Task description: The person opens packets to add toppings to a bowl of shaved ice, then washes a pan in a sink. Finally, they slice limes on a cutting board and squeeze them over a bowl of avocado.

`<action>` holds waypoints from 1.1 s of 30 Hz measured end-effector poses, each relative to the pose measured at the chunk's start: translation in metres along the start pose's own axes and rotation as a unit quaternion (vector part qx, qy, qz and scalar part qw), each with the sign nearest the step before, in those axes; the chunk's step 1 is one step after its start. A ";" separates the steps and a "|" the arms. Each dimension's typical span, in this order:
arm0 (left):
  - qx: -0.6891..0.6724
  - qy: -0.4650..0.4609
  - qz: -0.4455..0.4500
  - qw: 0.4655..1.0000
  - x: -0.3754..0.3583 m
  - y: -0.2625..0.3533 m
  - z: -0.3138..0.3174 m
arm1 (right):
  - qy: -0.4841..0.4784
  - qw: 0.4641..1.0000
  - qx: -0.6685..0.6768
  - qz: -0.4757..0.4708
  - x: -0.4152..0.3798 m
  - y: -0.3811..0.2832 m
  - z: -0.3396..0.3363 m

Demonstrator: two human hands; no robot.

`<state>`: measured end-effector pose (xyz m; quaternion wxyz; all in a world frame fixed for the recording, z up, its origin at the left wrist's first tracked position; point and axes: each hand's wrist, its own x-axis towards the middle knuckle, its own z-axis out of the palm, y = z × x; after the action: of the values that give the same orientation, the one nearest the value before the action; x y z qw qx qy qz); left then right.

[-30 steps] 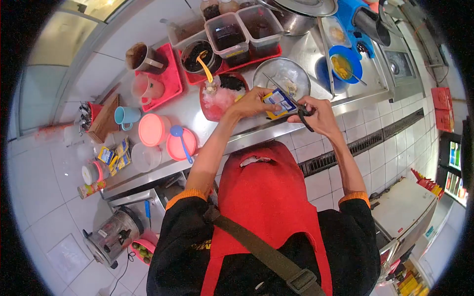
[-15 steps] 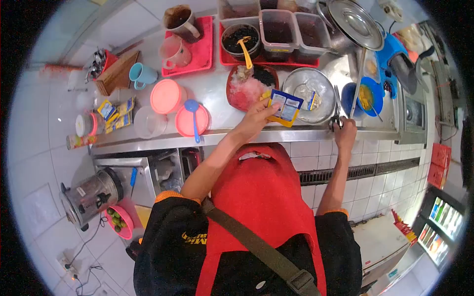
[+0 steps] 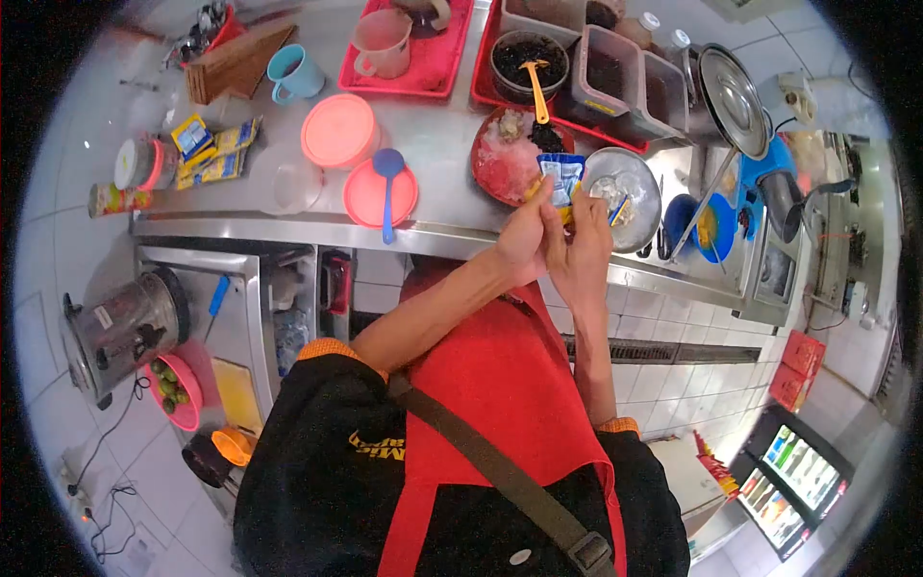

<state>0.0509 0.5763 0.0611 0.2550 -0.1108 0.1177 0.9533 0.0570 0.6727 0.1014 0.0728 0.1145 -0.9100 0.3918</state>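
The right hand [image 3: 586, 252] is no longer at the scissors by the counter edge; it is now joining the left hand [image 3: 524, 240] on the sachet [image 3: 561, 178], both pinching it closed-fingered. The sachet is hovering over the red bowl [image 3: 490, 168], at three o'clock from the pink lid [image 3: 370, 197], so emptying it seems to be starting.
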 end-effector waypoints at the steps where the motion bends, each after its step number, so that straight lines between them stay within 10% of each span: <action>1: -0.018 -0.019 0.013 1.000 0.002 0.002 -0.002 | -0.029 0.999 -0.023 0.005 0.003 -0.001 -0.001; 14: -0.051 -0.028 0.008 0.998 0.031 0.008 -0.026 | -0.122 0.965 -0.188 -0.133 0.054 0.031 0.008; 33: -0.126 0.010 0.031 0.991 0.052 0.001 -0.030 | -0.110 0.975 -0.180 -0.065 0.068 0.027 0.007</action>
<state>0.0110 0.5914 0.0183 0.2081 -0.1479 0.0025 0.9669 -0.0155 0.6756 0.0932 0.0167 0.2012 -0.9586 0.2007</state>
